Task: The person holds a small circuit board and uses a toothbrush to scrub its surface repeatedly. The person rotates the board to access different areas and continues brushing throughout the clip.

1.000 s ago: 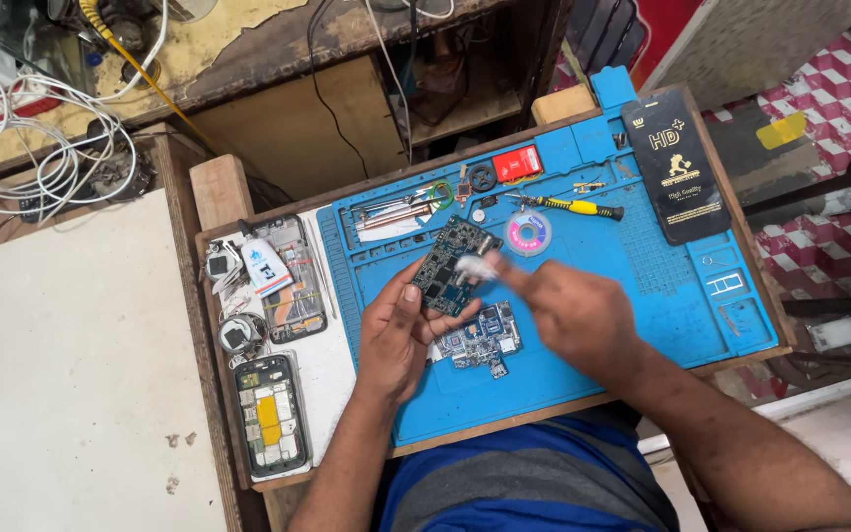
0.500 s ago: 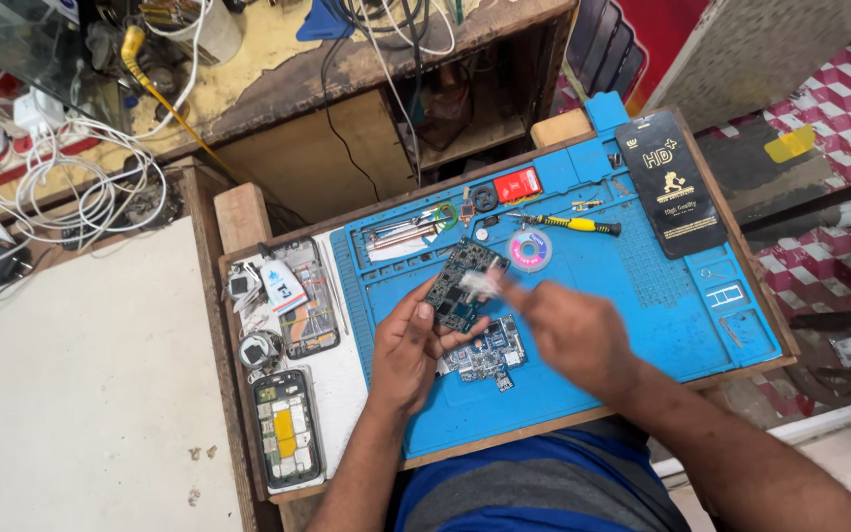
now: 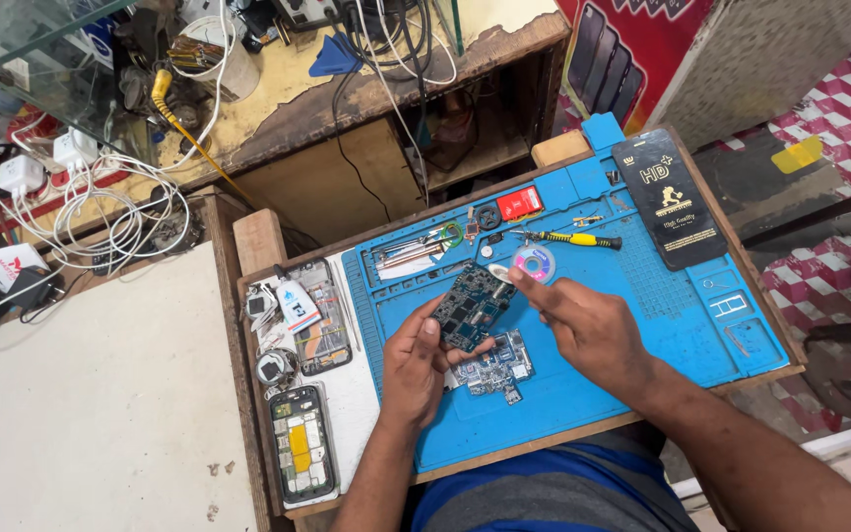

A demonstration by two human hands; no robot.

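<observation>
Head view: one downward look over a repair bench; every position below is given relative to the blue work mat (image 3: pixel 632 325).
Blue work mat: lies on a wooden board in front of the person; it fills the middle of the frame.
Change of view: against the earlier pictures the mat and the hands sit slightly lower and further right in frame, consistent with a small move of the head.
Black flat package: rests at the mat's far right corner (image 3: pixel 669 200), well apart from both hands.
Opened phone body: lies off the mat's left edge, near corner (image 3: pixel 301 443), among small loose parts.
Left hand (image 3: pixel 416 363): over the mat's centre-left, fingers closed round the lower edge of the dark circuit board, thumb on top.
Right hand (image 3: pixel 588 330): over the mat's centre, just right of that board; fingertips pinched at the board's upper right corner. What, if anything, sits between them cannot be told.
Dark circuit board (image 3: pixel 473 305): held tilted above the mat's centre between both hands. Its place in the hands matches the earlier pictures, so the judgement is that work on this board is ongoing.
Second circuit board (image 3: pixel 492 366): lies flat on the mat directly below the held one.
Yellow-handled screwdriver (image 3: pixel 573 238): on the mat's far edge, untouched.
Small solder-wick reel (image 3: pixel 534 262): on the mat, just beyond the right fingertips.
</observation>
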